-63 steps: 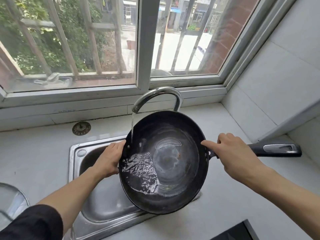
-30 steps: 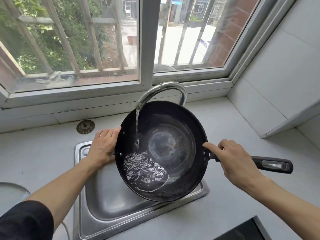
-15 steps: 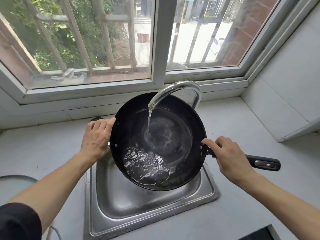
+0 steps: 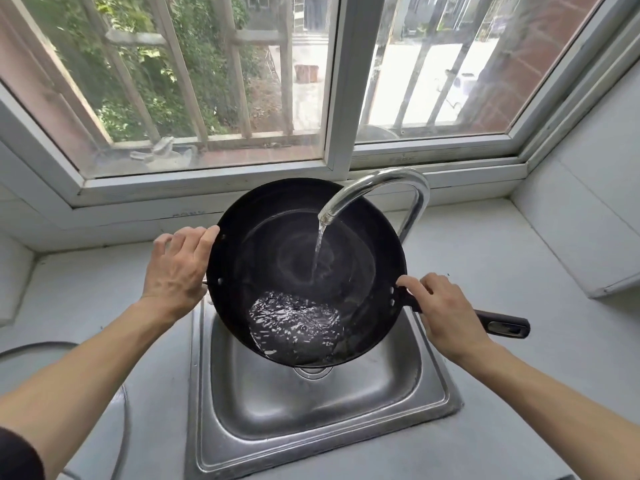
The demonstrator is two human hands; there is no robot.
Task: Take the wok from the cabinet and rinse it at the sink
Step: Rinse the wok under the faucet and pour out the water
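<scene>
Spanning the steel sink point(image 4: 381, 403) beneath the running faucet point(image 4: 391, 178), the wok point(image 4: 273, 244) tips nearward; its long handle point(image 4: 502, 325) points right; right hand point(image 4: 446, 317) grips that, left hand point(image 4: 176, 268) curls round the opposite rim.

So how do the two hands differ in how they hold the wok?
The left hand grips the wok at its rim, fingers curled over the edge; the right hand wraps the long handle near its base. The left hand sits higher in frame, the right hand lower. Both hold the wok over the sink.
</scene>
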